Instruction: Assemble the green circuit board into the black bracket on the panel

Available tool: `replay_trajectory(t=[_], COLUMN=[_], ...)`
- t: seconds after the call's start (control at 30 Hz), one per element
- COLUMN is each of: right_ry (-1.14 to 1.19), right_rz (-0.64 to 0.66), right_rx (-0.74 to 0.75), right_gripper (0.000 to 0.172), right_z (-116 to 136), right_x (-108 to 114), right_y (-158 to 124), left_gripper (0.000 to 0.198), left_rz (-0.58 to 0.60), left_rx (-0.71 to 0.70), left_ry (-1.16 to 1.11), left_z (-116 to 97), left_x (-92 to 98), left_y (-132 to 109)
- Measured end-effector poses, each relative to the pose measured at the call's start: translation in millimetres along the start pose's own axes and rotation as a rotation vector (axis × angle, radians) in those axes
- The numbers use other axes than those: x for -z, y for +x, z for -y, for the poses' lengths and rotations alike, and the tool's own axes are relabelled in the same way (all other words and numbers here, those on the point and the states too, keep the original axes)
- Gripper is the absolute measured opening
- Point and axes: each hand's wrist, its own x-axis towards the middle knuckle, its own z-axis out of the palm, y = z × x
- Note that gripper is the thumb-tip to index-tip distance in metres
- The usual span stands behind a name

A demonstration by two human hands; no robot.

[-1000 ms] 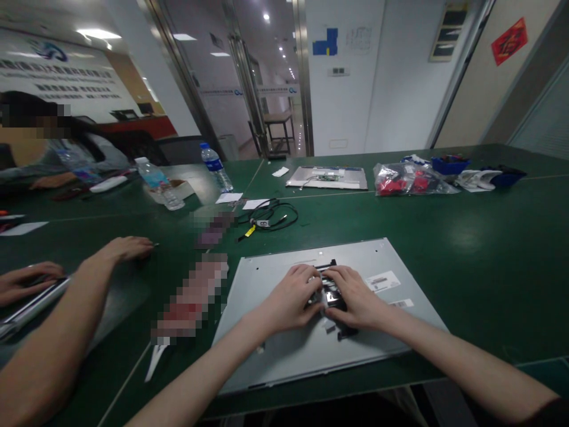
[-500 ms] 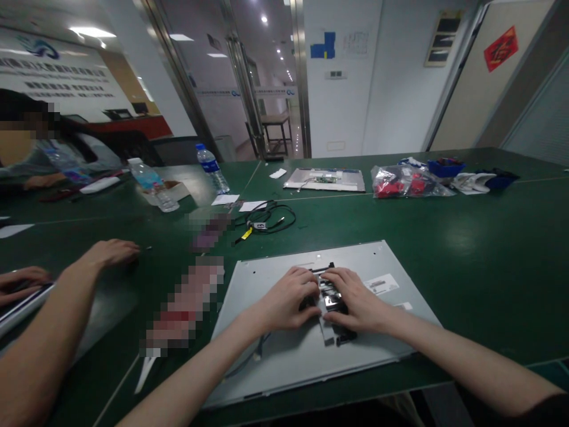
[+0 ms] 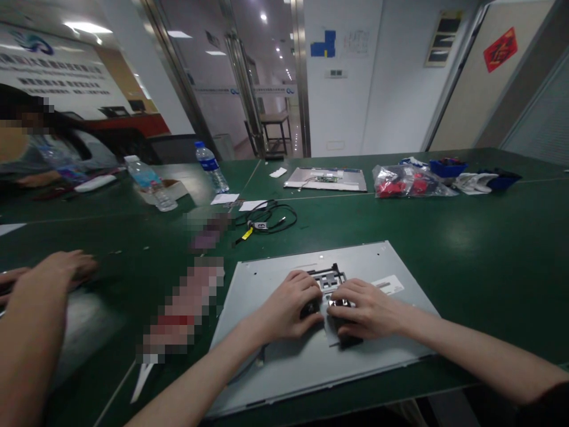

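Observation:
A flat grey metal panel (image 3: 284,373), like the back of a display screen, lies before me with a black bracket frame (image 3: 332,275) near its middle. My left hand (image 3: 288,305) rests on the panel left of the frame, fingers curled over something dark that is mostly hidden. From the right, my right hand (image 3: 371,307) has its thumb and fingers closed round a black plastic part (image 3: 351,342) with a shiny metal face. A grey strip shows between both hands. Right of the frame a white label (image 3: 393,285) sticks to the panel, partly covered by my right hand.
A coiled black cable (image 3: 267,220), a second panel (image 3: 326,179) and a plastic bag with red items (image 3: 413,182) lie beyond. Water bottles (image 3: 211,168) stand at back left. A co-worker's arm (image 3: 40,308) reaches in at the left, beside a blurred-out pinkish strip (image 3: 178,308).
My right hand has moved slightly right and towards me with the black part, baring more of the bracket frame. My left hand has hardly moved. The co-worker's arm has drawn back to the left.

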Motion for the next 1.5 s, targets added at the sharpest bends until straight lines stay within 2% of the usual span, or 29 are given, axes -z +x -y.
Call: replay_trajectory(t=[0.23,0.5,0.7,1.07,1.3,1.5], right_ry=[-0.023,-0.034,0.002,0.026,0.019,0.031], right_rz=[-0.054,0.026,0.058,0.048,0.078,0.081], right_rx=[-0.055,-0.08,-0.085,-0.101,-0.098,-0.097], right_gripper=[0.027,0.027,0.032,0.034,0.032,0.032], right_z=[5,13,10,5,8,9], right_x=[6,9,4,-3,1,2], right_y=[-7,-5,-4,-7,-4,-2], left_gripper=[0.029,0.03,0.033,0.03,0.024,0.02], left_rz=[0.017,-0.007,0.002,-0.03,-0.065,-0.05], left_rx=[0.018,0.023,0.01,-0.017,-0.041,-0.027], left_ry=[0.022,0.018,0.023,0.005,-0.011,-0.01], left_z=[-1,0,2,0,0,4], left_x=[-1.3,-2.5,-2.7,-0.4,-0.5,-1.4], left_y=[-2,-2,-1,-2,-2,-3])
